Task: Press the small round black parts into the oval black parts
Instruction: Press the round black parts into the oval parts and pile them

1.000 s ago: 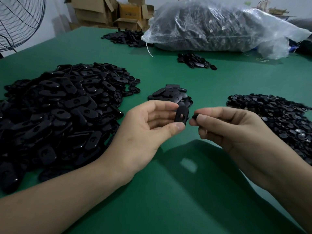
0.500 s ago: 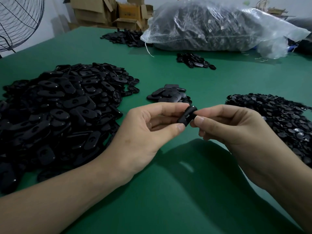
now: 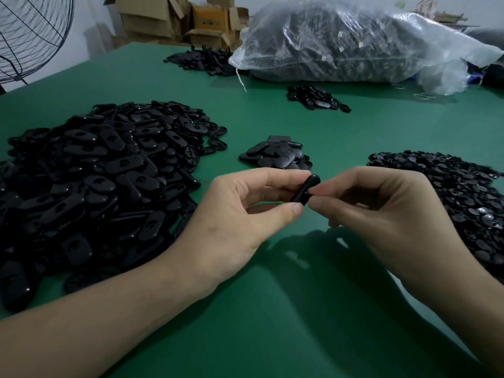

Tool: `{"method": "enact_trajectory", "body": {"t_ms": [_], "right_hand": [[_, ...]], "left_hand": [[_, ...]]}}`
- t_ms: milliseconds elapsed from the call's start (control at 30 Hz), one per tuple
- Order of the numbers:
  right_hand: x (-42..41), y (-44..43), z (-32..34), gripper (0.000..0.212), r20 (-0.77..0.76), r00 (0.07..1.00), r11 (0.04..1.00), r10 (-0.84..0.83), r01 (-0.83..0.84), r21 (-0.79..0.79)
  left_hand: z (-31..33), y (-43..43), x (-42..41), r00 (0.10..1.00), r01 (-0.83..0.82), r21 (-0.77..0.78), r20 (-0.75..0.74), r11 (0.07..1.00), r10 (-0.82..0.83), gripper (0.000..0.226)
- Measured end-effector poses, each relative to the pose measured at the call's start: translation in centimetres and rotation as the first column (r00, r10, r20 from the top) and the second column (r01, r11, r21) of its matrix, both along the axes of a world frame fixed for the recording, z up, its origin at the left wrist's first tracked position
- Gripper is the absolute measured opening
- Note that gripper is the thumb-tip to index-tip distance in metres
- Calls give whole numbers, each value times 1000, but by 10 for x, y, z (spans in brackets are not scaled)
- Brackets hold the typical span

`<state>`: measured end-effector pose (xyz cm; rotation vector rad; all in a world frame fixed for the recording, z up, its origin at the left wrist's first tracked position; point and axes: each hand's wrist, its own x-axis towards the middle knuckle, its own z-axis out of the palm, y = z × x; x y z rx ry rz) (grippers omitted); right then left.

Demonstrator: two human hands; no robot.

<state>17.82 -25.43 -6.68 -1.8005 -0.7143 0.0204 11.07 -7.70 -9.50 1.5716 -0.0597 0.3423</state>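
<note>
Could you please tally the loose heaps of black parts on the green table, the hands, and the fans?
Heaps of black parts: 5
Hands: 2
Wire fan: 1
Total: 8

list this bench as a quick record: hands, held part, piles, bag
left hand: pinches oval black part between thumb and fingers
right hand: curled fingers pinch the same part from the other side
big pile: oval parts, left on green table
right pile: small round parts
small pile: beyond the hands
bag: clear, full, far side
</note>
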Motion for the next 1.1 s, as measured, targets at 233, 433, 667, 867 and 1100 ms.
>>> {"method": "enact_trajectory", "body": {"t_ms": [233, 433, 667, 867, 1100], "right_hand": [[1, -2, -2, 3, 188, 981, 991, -43, 66, -119], [2, -4, -4, 6, 299, 952, 978, -65, 120, -170], [0, -4, -5, 6, 480, 876, 970, -50, 157, -186], [-1, -6, -6, 10, 607, 792, 952, -58, 227, -205], [-5, -5, -4, 4, 687, 727, 931, -23, 265, -249]], "left_hand": [[1, 0, 0, 1000, -4, 17, 2, 1000, 4, 35], [1, 0, -1, 999, -15, 59, -35, 998, 17, 35], [0, 2, 0, 998, -58, 57, -33, 997, 60, 31], [0, 1, 1, 996, -37, -5, -76, 999, 37, 30], [3, 2, 0, 997, 12, -133, -75, 991, -22, 24]]}}
